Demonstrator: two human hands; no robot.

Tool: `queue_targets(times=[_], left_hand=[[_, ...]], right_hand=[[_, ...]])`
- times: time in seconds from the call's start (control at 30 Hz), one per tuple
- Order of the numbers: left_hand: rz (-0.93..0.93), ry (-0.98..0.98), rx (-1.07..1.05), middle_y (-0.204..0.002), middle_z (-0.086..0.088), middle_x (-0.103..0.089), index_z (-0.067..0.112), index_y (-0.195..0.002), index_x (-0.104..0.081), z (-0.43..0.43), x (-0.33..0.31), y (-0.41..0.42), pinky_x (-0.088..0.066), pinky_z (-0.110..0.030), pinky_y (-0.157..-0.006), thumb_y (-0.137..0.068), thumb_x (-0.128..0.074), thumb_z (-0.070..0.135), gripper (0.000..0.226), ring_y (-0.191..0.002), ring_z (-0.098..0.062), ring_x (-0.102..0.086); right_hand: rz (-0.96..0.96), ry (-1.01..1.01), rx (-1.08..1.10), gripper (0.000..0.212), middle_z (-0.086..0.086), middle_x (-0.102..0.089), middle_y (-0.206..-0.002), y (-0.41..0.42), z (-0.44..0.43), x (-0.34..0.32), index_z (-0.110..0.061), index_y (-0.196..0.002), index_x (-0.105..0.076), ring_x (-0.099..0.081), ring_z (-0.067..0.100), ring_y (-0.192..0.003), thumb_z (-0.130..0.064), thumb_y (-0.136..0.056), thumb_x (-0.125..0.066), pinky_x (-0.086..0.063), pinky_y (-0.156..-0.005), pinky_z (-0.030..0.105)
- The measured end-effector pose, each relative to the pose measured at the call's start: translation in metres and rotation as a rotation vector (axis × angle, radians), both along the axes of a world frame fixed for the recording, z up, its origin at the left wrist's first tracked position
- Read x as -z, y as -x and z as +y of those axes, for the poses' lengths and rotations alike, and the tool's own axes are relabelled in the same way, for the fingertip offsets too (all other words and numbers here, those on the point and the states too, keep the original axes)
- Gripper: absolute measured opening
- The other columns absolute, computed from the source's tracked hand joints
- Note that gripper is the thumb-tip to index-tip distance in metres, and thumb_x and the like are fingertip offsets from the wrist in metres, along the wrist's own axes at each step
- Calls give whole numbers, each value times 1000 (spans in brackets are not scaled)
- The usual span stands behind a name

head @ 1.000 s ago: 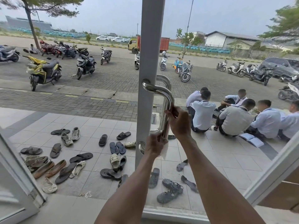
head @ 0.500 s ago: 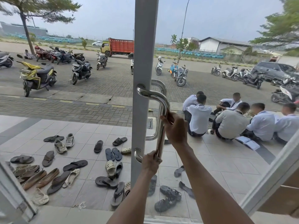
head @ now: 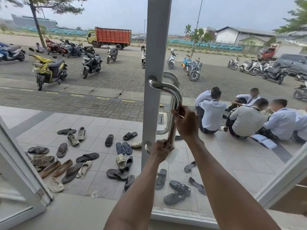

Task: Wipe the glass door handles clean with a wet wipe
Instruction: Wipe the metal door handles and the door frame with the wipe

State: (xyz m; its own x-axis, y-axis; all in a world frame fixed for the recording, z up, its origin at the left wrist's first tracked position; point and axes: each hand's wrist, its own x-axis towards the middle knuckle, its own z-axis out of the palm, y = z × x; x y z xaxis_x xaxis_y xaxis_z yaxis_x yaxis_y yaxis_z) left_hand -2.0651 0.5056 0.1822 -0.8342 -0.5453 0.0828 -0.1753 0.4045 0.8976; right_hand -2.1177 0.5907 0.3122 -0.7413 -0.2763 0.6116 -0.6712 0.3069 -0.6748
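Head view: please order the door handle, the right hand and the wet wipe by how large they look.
Largest: door handle.
Then: right hand.
Smallest: wet wipe, though the left hand hides part of it.

Wipe (head: 172, 156) mostly behind left hand (head: 159, 151)

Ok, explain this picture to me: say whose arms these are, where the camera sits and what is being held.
No machine here: the two bare arms belong to a person, and the camera is worn on their head, looking forward and down. The right hand grips the upright bar of a shiny metal door handle fixed to a glass door's frame. The left hand, lower on the same bar, holds a white wet wipe against it. Through the glass you see a tiled floor with scattered sandals and shoes, people sitting on the ground, and parked scooters beyond.
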Motion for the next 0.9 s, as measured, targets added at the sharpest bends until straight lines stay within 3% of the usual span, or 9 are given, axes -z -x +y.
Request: queue_targets(times=[0.13,0.27,0.33,0.47,0.53,0.6,0.7,0.77,0.9], left_hand=[[-229,24,-19,-96,-15,-71,-1,-90,-69,2,10,-3,-53,-35,-84,-93,-55,8,17,-93,-28,-65],[-65,20,-15,-88,-8,-71,3,-94,-72,1,-13,-2,-42,-22,-70,-89,-60,6,13,-82,-16,-58],[65,-43,6,-90,-12,-72,6,-94,-71,-1,-28,-1,-42,-25,-72,-86,-66,6,10,-79,-14,-57],[161,-89,-39,-83,-3,-69,5,-92,-71,3,-36,-4,-44,-26,-72,-84,-71,8,9,-77,-12,-59],[121,-77,-61,-83,-2,-66,3,-89,-70,5,-27,-5,-41,-22,-70,-87,-69,10,7,-76,-12,-57],[-33,-51,-62,-86,-1,-67,10,-88,-71,8,-12,-6,-40,-20,-68,-92,-65,17,10,-80,-13,-58],[-227,59,-49,-97,-12,-69,5,-99,-70,11,7,-10,-46,-28,-74,-96,-53,15,20,-92,-26,-62],[-228,77,-49,-95,-18,-67,1,-99,-68,13,11,-11,-48,-34,-74,-95,-48,10,23,-91,-32,-62],[-95,59,-64,-97,-15,-73,2,-97,-72,8,-8,-8,-41,-27,-70,-87,-60,4,15,-86,-23,-62]], right_hand=[[-44,-32,5,20,-2,-72,-81,0,-1,-2,-18,-87,-68,-67,19,-78,-38,-83,-67,-53,-75,36],[-61,-68,30,20,1,-70,-81,0,-1,-6,-17,-86,-68,-65,24,-79,-36,-81,-70,-50,-73,33],[-63,-90,52,21,4,-71,-84,-1,-2,-8,-16,-87,-67,-65,27,-82,-36,-81,-70,-48,-73,32],[-74,-120,90,21,5,-71,-84,-7,-4,-10,-14,-86,-66,-65,29,-84,-34,-81,-70,-43,-73,30],[-83,-130,106,23,6,-72,-86,-10,-6,-8,-13,-89,-66,-65,29,-86,-34,-81,-70,-46,-75,31],[-79,-133,128,24,7,-72,-89,-12,-7,-7,-12,-92,-67,-65,29,-88,-34,-82,-70,-47,-77,32],[-81,-127,137,25,8,-71,-89,-12,-8,-7,-12,-92,-66,-65,30,-90,-34,-82,-69,-49,-79,35],[-94,-127,143,25,8,-71,-89,-12,-8,-7,-12,-92,-66,-65,30,-90,-34,-82,-69,-49,-80,35],[-86,-124,168,26,6,-72,-89,-14,-8,-6,-13,-91,-66,-65,30,-90,-36,-81,-70,-47,-79,33]])
